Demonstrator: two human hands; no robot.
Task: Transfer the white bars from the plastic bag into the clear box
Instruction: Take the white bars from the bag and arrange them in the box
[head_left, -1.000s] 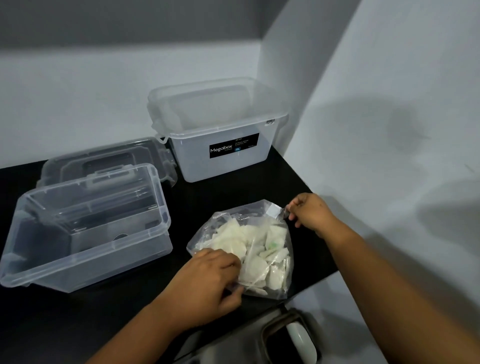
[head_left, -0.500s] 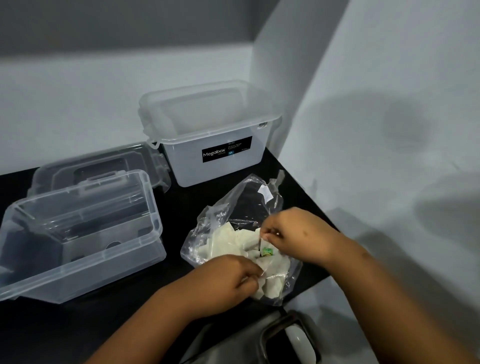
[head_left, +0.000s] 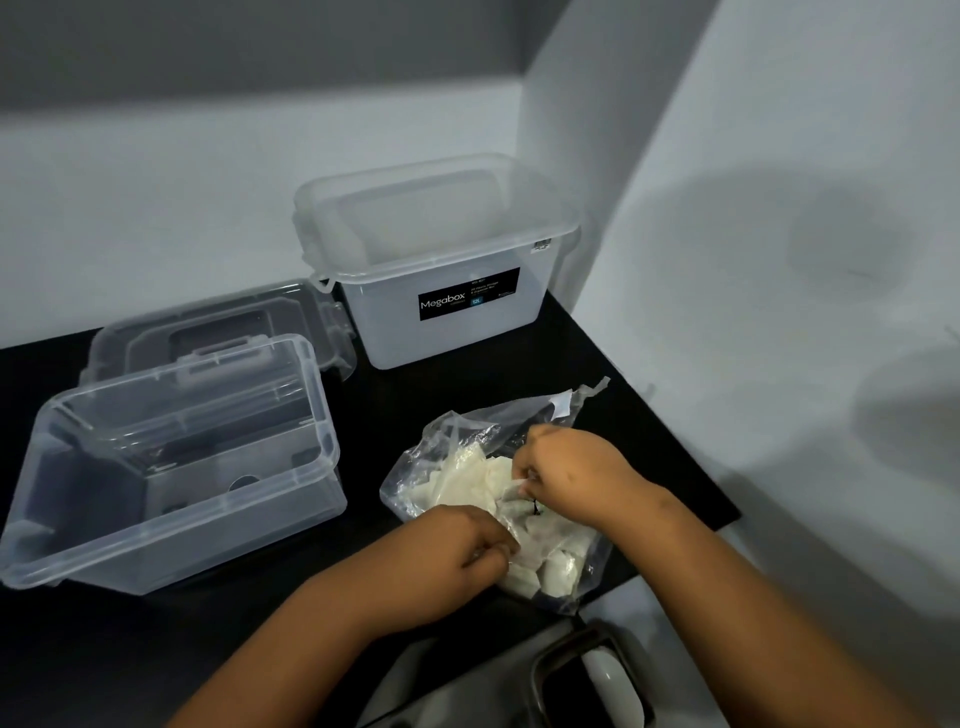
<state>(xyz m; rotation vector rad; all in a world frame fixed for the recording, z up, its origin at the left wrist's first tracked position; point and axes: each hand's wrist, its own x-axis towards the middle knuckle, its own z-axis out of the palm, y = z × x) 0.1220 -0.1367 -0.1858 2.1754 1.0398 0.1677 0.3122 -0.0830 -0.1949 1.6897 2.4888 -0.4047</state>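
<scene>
The plastic bag (head_left: 498, 499), holding a heap of white bars (head_left: 483, 478), lies on a black tabletop (head_left: 467, 384) set into a corner of pale grey walls (head_left: 779, 260). The bag's long axis runs from its crumpled open mouth, at the far side beyond the right hand (head_left: 576, 473), toward the near table edge by the left hand (head_left: 462, 551). The right hand is curled inside the mouth, pinching a white bar or the film around it; which one is hard to make out. The left hand grips the near part of the bag, fingers curled over the film. Single bars blur together, so their number and directions cannot be told. Left of both hands stands the clear box (head_left: 171, 467), open and tilted, partly cut off at the frame edge; a loose clear lid (head_left: 218, 322) lies behind it. Beyond the right hand stands a frosted lidded box (head_left: 441, 260) labelled Megabox. A dark-rimmed object (head_left: 587, 670), unidentifiable, sits below the wrists.
</scene>
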